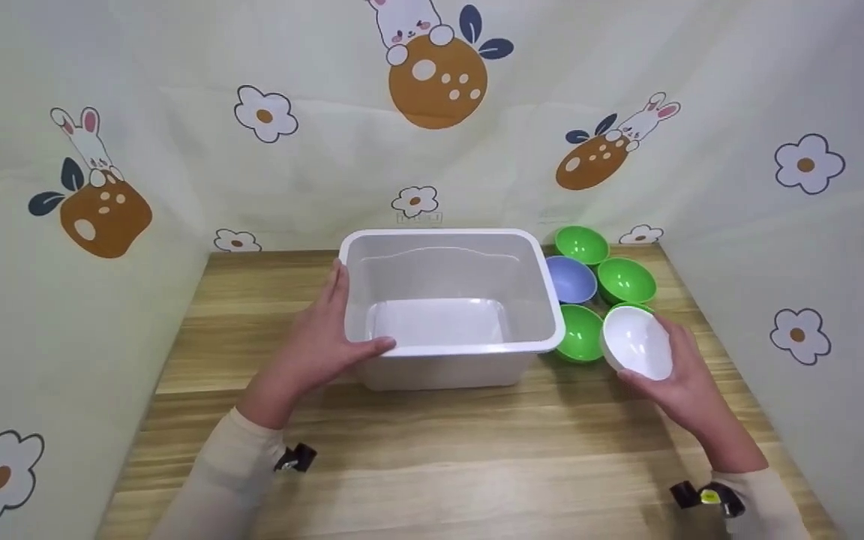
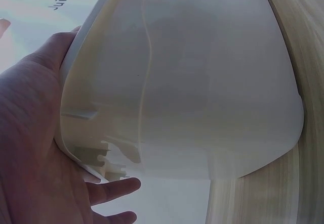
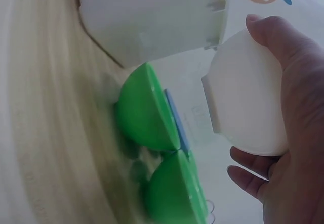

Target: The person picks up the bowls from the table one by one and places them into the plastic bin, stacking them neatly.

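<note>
A white plastic tub stands on the table, its inside bare. My left hand grips its near left corner, thumb along the front rim and fingers against the left side. In the left wrist view, two fingers extend past the tub's wall. My right hand holds a white bowl tilted, thumb on its near edge. The right wrist view shows the bowl's underside raised beside the green bowls. In the head view it overlaps a green bowl, mostly hidden behind it.
Right of the tub sit several green bowls and a blue bowl, close together. The wooden table runs up to a cream patterned curtain at the back and both sides.
</note>
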The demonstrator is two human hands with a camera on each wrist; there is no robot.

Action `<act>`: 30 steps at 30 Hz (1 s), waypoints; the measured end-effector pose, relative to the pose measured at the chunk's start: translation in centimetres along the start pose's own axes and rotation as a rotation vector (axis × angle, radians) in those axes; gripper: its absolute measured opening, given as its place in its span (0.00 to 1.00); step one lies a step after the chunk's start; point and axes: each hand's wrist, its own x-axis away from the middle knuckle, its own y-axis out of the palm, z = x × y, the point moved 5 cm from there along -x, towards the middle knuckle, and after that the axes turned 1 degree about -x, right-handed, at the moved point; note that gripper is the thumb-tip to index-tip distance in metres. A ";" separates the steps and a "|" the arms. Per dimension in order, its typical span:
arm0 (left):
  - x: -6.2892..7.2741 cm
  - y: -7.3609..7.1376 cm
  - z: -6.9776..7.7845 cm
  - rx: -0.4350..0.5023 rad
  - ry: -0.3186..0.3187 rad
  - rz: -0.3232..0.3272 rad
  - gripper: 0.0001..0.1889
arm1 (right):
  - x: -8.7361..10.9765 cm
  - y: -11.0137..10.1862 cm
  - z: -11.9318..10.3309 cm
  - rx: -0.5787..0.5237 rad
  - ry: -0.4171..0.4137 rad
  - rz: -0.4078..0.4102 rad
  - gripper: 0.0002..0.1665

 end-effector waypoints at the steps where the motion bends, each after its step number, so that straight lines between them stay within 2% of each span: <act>1: 0.0 0.0 0.0 0.000 -0.001 0.000 0.81 | -0.3 -0.1 -0.3 -0.003 -0.002 -0.003 0.60; 9: 0.1 -0.1 0.2 0.018 0.001 0.000 0.81 | -2.3 -0.1 -2.3 -0.026 0.002 -0.038 0.67; 18: 0.1 -0.2 0.3 -0.001 0.006 0.006 0.80 | -4.5 0.3 -4.7 -0.030 -0.091 -0.047 0.66; 30: 0.0 -0.1 0.2 0.006 0.010 0.013 0.80 | -6.4 1.2 -7.5 -0.028 -0.096 -0.131 0.68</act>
